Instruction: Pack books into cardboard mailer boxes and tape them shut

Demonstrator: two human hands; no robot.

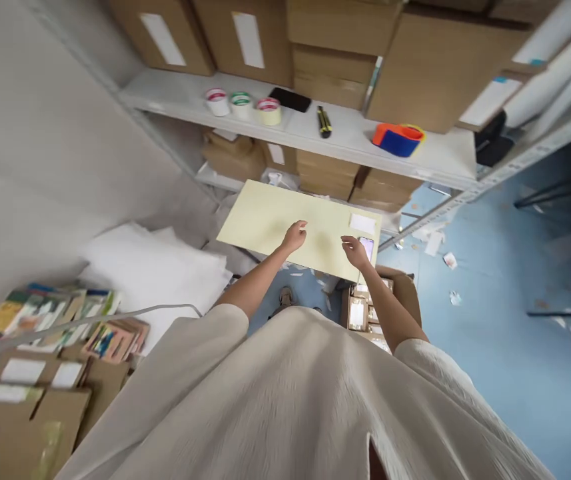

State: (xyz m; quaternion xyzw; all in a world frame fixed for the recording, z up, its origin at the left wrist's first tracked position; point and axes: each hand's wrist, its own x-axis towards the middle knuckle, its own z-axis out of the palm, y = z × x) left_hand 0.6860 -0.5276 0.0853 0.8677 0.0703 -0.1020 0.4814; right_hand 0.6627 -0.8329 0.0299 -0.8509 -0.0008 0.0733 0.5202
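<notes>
Both hands hover over a pale yellow tabletop (260,213). My left hand (294,237) is near its middle, fingers loosely bent and apart, with nothing visible in them. To its right, my right hand (354,252) has its fingers apart and pointing left, also holding nothing I can see. Right beside that hand lies a phone (367,247) with a lit screen, partly covered by the hand. Beyond the phone, a white sheet of paper (362,222) rests near the tabletop's right edge.
A shelf (345,140) behind the table holds tape rolls (268,111), a box cutter (324,123), an orange-and-blue ring-shaped item (398,140) and cardboard boxes (252,40). An open carton (408,293) with small packages stands below right. White foam sheets (152,273) and flattened cardboard (60,413) lie left.
</notes>
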